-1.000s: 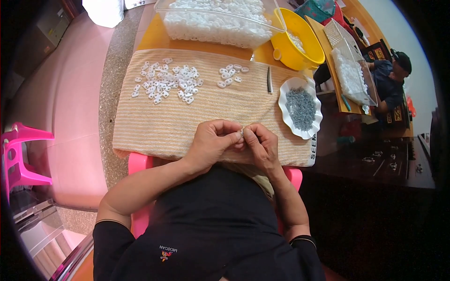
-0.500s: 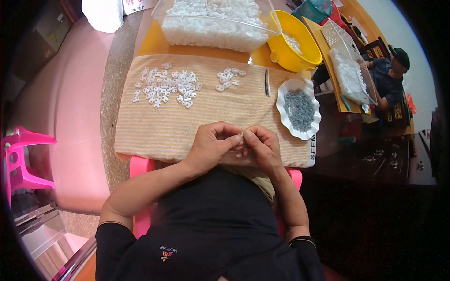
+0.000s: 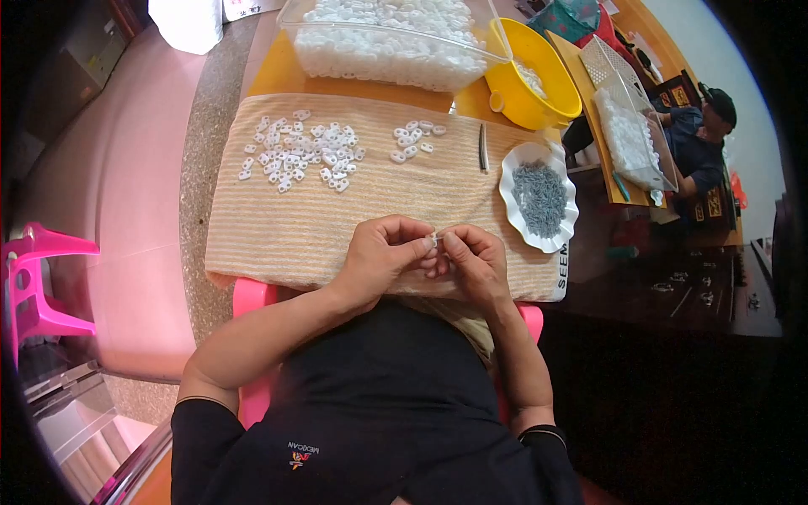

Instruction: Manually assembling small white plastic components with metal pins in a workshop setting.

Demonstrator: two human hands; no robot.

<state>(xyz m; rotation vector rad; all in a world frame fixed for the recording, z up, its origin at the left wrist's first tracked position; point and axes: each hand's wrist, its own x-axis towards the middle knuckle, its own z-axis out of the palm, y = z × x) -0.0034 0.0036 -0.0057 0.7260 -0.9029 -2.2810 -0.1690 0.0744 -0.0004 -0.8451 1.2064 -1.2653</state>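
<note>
Leftmost, a pink plastic chair stood on the floor, well apart from the work surface. Next came a striped beige cloth spread over the table, and on its far left part lay a loose scatter of small white plastic pieces. A smaller cluster of the same white pieces lay a little further right, near the cloth's far edge.

At the near edge of the cloth, the left hand was curled, its thumb and fingertips pressed together on a tiny white piece. That piece sat just above the cloth, between the two hands, and it was too small to tell its shape. The right hand met the left one there, its fingertips also pinching at the same piece, so the two hands touched.

Beyond the cloth, a clear plastic tub held a heap of white pieces. Right of the small cluster, a thin dark tool lay on the cloth. A yellow bowl stood beside the tub, and a white scalloped dish of small grey parts rested on the cloth's right end. Far right, another person sat at a second table.
</note>
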